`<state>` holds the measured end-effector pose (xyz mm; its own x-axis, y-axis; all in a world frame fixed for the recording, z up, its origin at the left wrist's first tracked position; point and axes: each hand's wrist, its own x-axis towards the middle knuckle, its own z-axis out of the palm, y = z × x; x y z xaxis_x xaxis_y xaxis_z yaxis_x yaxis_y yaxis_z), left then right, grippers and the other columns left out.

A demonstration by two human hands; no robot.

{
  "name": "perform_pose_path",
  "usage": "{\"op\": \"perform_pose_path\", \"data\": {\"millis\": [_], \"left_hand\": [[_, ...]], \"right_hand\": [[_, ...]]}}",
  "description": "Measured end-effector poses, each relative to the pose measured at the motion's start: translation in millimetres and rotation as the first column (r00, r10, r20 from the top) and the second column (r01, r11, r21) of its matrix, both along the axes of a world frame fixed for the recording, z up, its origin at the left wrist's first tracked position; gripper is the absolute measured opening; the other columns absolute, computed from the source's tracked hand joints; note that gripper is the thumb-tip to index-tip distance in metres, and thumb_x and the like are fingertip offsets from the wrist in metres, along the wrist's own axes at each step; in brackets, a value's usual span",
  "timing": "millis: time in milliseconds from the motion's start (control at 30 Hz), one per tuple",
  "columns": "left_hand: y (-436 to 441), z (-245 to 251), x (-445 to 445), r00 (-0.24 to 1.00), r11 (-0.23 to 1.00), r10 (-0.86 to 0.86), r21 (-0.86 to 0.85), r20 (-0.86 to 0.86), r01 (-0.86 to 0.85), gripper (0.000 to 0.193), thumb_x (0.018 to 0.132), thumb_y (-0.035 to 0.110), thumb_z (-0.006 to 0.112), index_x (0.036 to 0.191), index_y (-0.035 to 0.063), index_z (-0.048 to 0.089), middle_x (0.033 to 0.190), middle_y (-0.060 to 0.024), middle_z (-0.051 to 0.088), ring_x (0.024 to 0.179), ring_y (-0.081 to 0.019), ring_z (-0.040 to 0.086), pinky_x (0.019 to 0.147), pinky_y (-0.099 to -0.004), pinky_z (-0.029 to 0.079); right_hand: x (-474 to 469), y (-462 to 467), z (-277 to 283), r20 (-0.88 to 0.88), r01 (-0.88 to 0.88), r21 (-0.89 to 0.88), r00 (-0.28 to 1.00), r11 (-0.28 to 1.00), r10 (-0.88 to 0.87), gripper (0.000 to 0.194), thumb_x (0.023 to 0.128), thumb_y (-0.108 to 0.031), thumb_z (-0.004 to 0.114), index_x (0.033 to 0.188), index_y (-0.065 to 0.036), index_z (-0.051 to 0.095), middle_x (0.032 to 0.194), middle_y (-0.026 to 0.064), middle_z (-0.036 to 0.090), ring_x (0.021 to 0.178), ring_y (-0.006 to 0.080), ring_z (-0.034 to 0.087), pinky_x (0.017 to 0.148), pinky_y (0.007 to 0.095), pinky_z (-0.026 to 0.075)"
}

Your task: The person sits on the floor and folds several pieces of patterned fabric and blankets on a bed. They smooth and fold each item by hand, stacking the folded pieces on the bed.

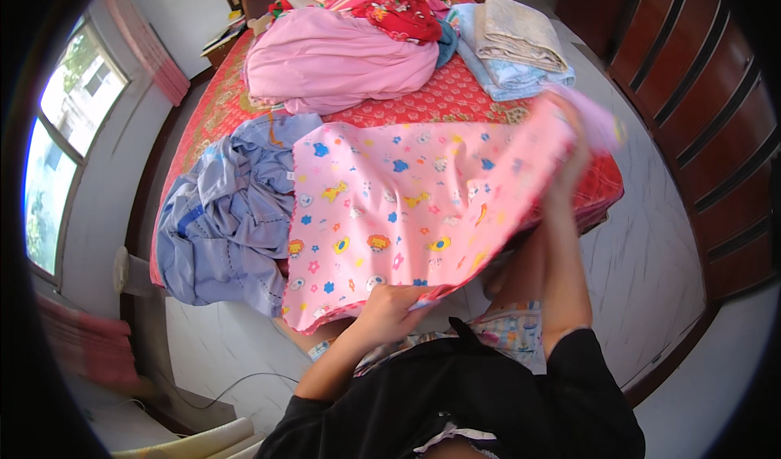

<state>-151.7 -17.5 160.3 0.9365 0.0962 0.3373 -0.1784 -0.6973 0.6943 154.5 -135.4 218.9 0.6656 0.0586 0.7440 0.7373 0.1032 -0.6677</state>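
A pink cloth [390, 215] printed with cartoon animals and flowers spreads over the near end of the bed, its border red and scalloped. My left hand [393, 315] grips its near edge, thumb on top, above my lap. Out to the right, my right hand [567, 138] is blurred by motion and holds the far right part of the cloth raised. A lilac flap [592, 117] of fabric swings out beyond that hand. Against the cloth's left edge lies a crumpled blue-grey fabric [229, 215] with dark dashed lines.
A red patterned mattress [366, 115] carries a heaped pink sheet [341, 62], a bundled red floral cloth [403, 19], and folded cream [518, 32] and light-blue bedding [525, 79]. A window [73, 99] is at left, wardrobe doors [683, 93] at right. A cable [226, 392] crosses the floor.
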Motion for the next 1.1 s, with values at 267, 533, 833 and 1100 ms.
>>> {"op": "perform_pose_path", "data": {"millis": [267,533,833,1100], "left_hand": [[36.5,-26.6,-113.7,0.969,0.659,0.247,-0.733,-0.002,-0.170,0.019,0.082,0.006,0.065,0.099,-0.0034,0.064,0.096,-0.0120,0.067,0.085,-0.0216,0.065,0.077,-0.0321,0.050],[64.4,-69.2,-180.0,0.864,-0.039,0.431,-0.962,-0.262,-0.272,0.039,0.074,0.005,0.056,0.110,-0.0094,0.061,0.103,-0.0153,0.068,0.095,-0.0227,0.065,0.089,-0.0362,0.051],[69.7,-48.7,-141.4,0.760,0.105,0.289,-0.770,-0.582,-0.629,0.030,0.093,0.024,0.063,0.107,-0.0026,0.064,0.100,-0.0075,0.068,0.089,-0.0131,0.063,0.080,-0.0280,0.051],[111.9,6.8,-141.9,0.772,0.308,0.634,-0.901,-0.043,-0.304,0.036,0.095,0.030,0.062,0.111,-0.0026,0.063,0.102,-0.0091,0.070,0.090,-0.0163,0.067,0.083,-0.0313,0.053]], "right_hand": [[-155.4,187.1,-34.3,-0.102,-0.798,-0.472,0.471,0.374,0.876,0.037,0.091,-0.010,0.060,0.128,-0.004,0.059,0.129,0.0120,0.061,0.115,0.0227,0.059,0.098,0.0347,0.046],[-52.4,90.9,-173.5,-0.513,-0.269,-0.022,0.830,0.963,0.220,0.015,0.094,-0.001,0.051,0.098,0.001,0.064,0.088,0.0064,0.068,0.079,0.0142,0.064,0.075,0.0273,0.052],[113.4,66.7,-220.5,-0.212,-0.153,-0.729,0.977,0.667,-0.008,0.038,0.077,-0.008,0.068,0.112,0.002,0.061,0.097,0.0151,0.068,0.088,0.0288,0.065,0.084,0.0369,0.050],[114.0,64.1,-140.3,-0.687,-0.719,0.257,0.334,0.646,0.645,0.034,0.085,-0.016,0.054,0.110,0.005,0.062,0.107,0.0112,0.067,0.100,0.0204,0.063,0.090,0.0355,0.048]]}}
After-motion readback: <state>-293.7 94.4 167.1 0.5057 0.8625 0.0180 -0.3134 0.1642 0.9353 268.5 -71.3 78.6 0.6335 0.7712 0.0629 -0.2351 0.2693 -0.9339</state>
